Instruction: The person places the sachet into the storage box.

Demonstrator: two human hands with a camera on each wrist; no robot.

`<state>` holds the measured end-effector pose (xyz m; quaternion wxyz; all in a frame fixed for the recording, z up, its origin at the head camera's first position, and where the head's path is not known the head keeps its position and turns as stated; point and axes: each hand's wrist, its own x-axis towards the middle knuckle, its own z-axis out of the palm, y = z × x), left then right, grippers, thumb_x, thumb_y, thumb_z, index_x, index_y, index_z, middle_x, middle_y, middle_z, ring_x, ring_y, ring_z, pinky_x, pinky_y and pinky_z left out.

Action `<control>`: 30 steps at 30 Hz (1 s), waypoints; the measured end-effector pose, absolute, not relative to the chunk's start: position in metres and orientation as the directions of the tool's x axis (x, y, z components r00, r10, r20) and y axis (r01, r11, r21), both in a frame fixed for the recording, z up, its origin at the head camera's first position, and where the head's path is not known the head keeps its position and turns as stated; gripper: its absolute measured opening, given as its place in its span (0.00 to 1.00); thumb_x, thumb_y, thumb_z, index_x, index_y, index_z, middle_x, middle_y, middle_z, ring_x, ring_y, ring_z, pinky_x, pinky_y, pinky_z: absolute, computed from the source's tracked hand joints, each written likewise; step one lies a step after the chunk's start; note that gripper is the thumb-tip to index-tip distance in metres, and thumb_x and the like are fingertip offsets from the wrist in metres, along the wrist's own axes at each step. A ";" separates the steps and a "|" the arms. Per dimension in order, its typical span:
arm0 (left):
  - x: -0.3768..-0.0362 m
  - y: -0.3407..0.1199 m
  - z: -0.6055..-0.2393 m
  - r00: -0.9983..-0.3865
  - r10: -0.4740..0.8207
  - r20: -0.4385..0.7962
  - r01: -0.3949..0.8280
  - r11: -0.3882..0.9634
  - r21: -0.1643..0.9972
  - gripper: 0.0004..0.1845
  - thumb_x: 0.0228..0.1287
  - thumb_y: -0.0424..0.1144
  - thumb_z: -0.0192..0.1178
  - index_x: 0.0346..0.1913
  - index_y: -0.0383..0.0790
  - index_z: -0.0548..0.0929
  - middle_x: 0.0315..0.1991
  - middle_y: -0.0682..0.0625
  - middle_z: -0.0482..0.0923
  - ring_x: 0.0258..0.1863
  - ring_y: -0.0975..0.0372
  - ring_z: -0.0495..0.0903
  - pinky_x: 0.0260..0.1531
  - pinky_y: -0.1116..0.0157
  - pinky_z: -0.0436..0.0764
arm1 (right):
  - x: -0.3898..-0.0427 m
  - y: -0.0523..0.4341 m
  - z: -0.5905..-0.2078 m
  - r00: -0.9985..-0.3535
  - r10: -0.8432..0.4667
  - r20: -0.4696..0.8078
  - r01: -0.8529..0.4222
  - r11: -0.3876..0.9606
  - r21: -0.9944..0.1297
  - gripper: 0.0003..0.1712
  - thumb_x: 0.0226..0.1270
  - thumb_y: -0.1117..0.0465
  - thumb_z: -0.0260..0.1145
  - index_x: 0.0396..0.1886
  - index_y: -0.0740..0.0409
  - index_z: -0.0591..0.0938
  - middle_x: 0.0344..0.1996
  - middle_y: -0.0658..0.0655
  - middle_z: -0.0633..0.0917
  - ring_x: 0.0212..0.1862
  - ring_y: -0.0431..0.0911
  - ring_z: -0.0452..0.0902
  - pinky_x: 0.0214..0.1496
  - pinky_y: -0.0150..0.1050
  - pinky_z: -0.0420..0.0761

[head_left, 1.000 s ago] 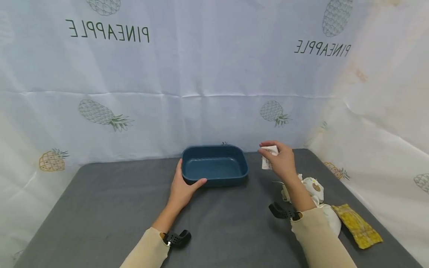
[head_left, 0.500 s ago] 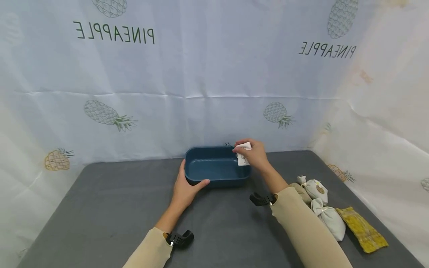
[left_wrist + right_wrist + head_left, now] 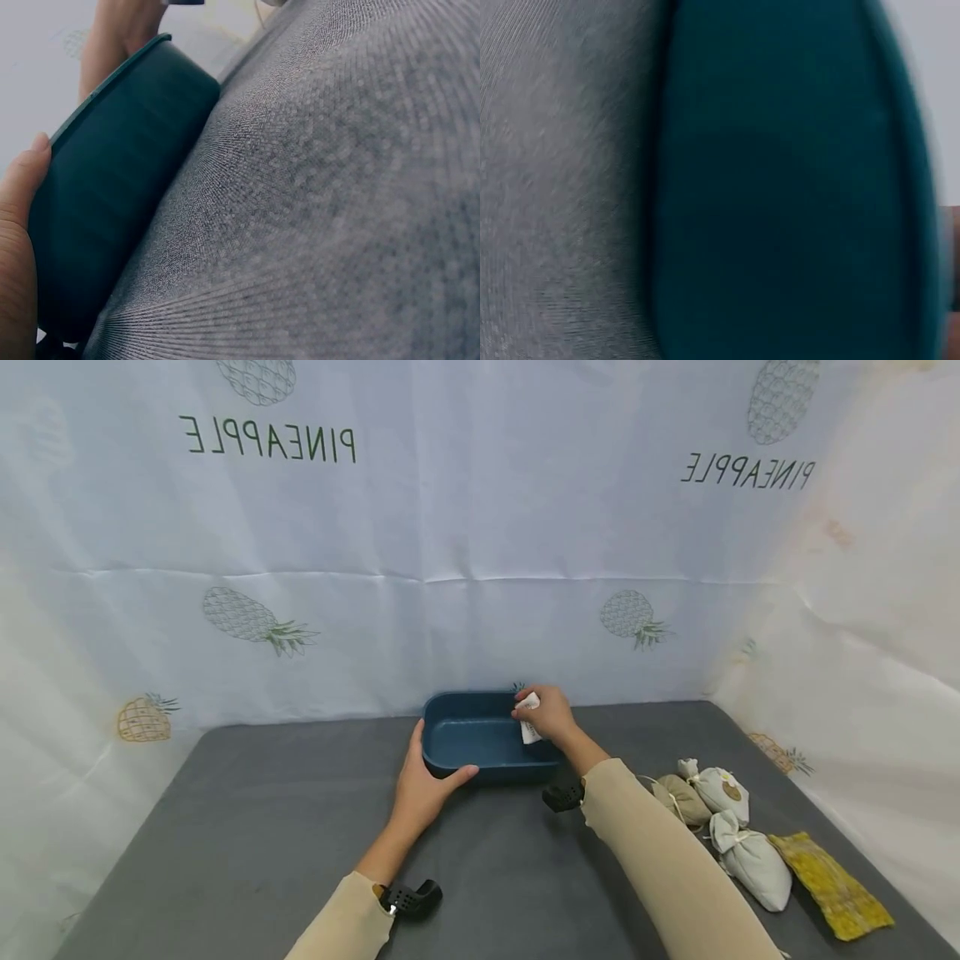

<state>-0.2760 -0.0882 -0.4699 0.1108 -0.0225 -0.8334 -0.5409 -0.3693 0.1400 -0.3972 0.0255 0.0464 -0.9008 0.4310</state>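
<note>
A dark blue rectangular dish [image 3: 517,772] stands near the table's back edge in the head view. My left hand [image 3: 423,785] grips its front left corner, fingers along the left side and thumb on the front. That thumb [image 3: 19,225] lies against the dish wall [image 3: 120,180] in the left wrist view. With my right hand [image 3: 551,714] I pinch a small white printed packet [image 3: 531,728] over the right end of the dish, its lower end below rim height. The dish wall [image 3: 780,187] fills most of the right wrist view, hiding the packet there.
On the right of the grey table [image 3: 247,843] lie a tan cloth pouch [image 3: 684,797], a white pouch with a printed patch [image 3: 723,793], a plain white pouch [image 3: 757,864] and a yellow packet [image 3: 832,885]. A pineapple-print curtain [image 3: 450,527] hangs behind.
My right hand has carried the white packet left from beside the dish to over its right end, then lower. The left hand keeps its grip. The view has shifted slightly.
</note>
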 end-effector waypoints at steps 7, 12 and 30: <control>-0.275 -0.086 -0.470 -0.975 -0.079 0.209 0.161 0.401 0.902 0.63 0.52 0.61 0.75 0.83 0.53 0.45 0.83 0.48 0.48 0.80 0.47 0.55 0.72 0.38 0.62 | -0.371 0.137 -0.406 -0.997 -0.071 0.029 -0.070 0.685 -0.726 0.19 0.66 0.61 0.72 0.55 0.62 0.84 0.46 0.66 0.84 0.37 0.52 0.82 0.33 0.39 0.82; -0.276 -0.087 -0.470 -0.973 -0.085 0.213 0.163 0.400 0.902 0.62 0.53 0.58 0.76 0.83 0.52 0.46 0.83 0.48 0.48 0.80 0.47 0.55 0.72 0.37 0.62 | -0.374 0.134 -0.408 -0.995 -0.100 -0.006 -0.071 0.747 -0.662 0.23 0.65 0.59 0.73 0.58 0.61 0.83 0.47 0.67 0.84 0.38 0.52 0.82 0.34 0.40 0.82; -0.276 -0.089 -0.470 -0.975 -0.074 0.211 0.164 0.406 0.899 0.62 0.53 0.60 0.75 0.83 0.51 0.45 0.83 0.45 0.48 0.80 0.46 0.55 0.73 0.37 0.61 | -0.365 0.141 -0.380 -0.964 -0.265 0.037 -0.249 0.838 -0.485 0.35 0.72 0.48 0.67 0.71 0.62 0.72 0.66 0.65 0.79 0.64 0.57 0.78 0.63 0.53 0.79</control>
